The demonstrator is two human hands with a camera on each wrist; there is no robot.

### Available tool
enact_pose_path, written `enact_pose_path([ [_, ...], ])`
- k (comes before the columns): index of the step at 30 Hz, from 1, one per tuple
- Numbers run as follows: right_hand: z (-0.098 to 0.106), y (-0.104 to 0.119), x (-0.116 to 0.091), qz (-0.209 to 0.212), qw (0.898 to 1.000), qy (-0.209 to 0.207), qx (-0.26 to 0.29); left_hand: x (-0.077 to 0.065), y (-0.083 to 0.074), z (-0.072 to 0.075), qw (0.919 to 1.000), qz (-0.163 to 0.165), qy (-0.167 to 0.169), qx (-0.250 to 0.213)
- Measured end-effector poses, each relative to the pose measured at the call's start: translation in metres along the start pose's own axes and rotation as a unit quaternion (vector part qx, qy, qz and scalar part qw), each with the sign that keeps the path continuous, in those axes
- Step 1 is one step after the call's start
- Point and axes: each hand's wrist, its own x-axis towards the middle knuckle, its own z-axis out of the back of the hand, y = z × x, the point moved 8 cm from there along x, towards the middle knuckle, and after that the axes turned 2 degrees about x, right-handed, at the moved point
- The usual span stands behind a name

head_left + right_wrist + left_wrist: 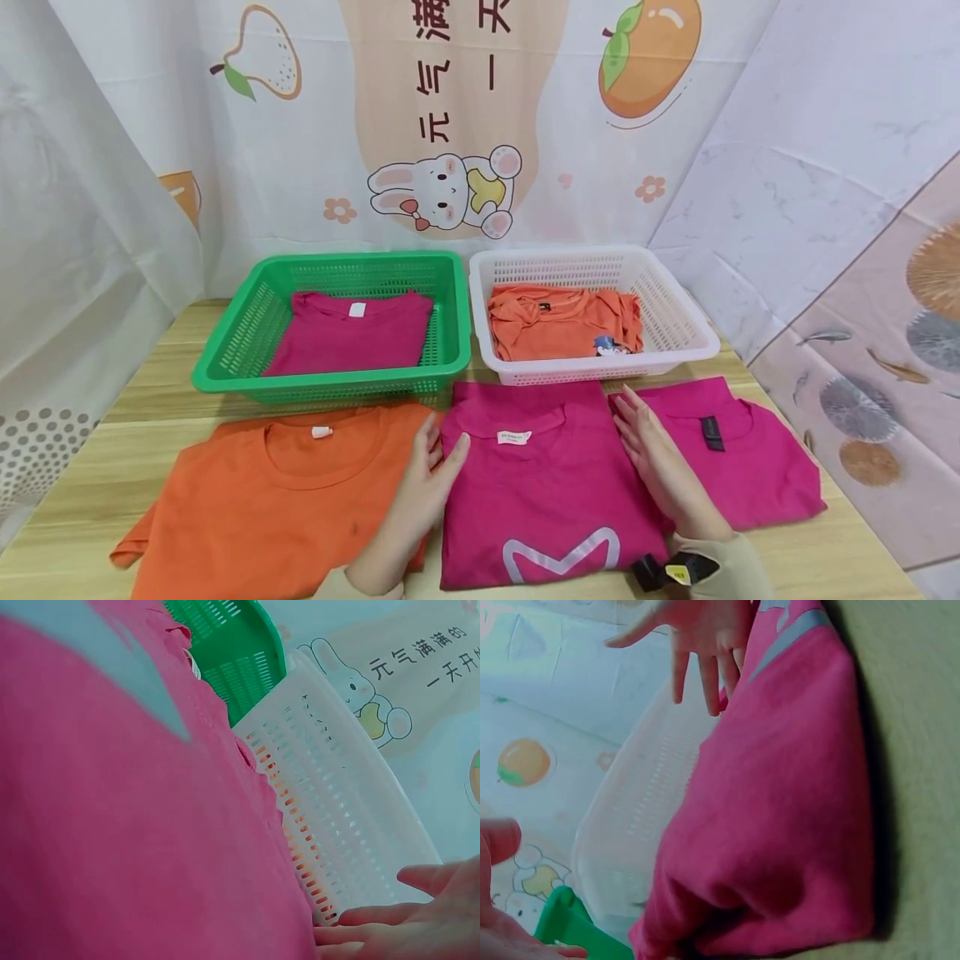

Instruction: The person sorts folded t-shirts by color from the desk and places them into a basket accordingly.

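A folded magenta T-shirt (540, 492) with a pale star-like outline and a white neck label lies at the table's front middle. Along its left side is my left hand (429, 479), thumb raised and fingers loosely bent, with nothing gripped. My right hand (654, 446) lies at the shirt's right side, its fingers nearly straight. In the left wrist view, the right palm (712, 641) faces the shirt (772, 795) with fingers spread. Whether either hand touches the cloth is unclear. An orange T-shirt (300, 508) lies to the left, another magenta T-shirt (765, 475) to the right.
Behind the shirts stand a green basket (330, 384) holding a folded magenta shirt (352, 337) and a white basket (600, 367) holding folded orange clothing (562, 321). A printed curtain (285, 183) hangs behind the wooden table (82, 500).
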Motion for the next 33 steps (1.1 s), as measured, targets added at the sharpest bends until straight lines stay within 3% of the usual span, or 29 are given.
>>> enact_pose_path([
  [8,0.002,-0.003,0.0,-0.001,1.0,-0.007,0.029,0.006,0.015,-0.001,0.9957,0.041,0.041,-0.072],
  [14,0.01,-0.012,0.001,-0.006,0.996,-0.027,0.086,0.006,0.018,-0.005,0.9949,0.017,0.066,-0.074],
  [20,0.011,-0.016,0.003,-0.015,0.994,-0.02,0.102,0.006,0.012,0.003,0.9987,-0.019,0.026,-0.039],
  [26,0.008,-0.014,0.003,-0.033,0.995,-0.014,0.088,0.006,0.009,0.012,0.9988,-0.034,-0.032,-0.012],
  [33,0.01,-0.012,-0.004,-0.069,0.995,-0.077,0.016,0.006,0.011,0.015,0.9976,-0.025,-0.062,-0.021],
])
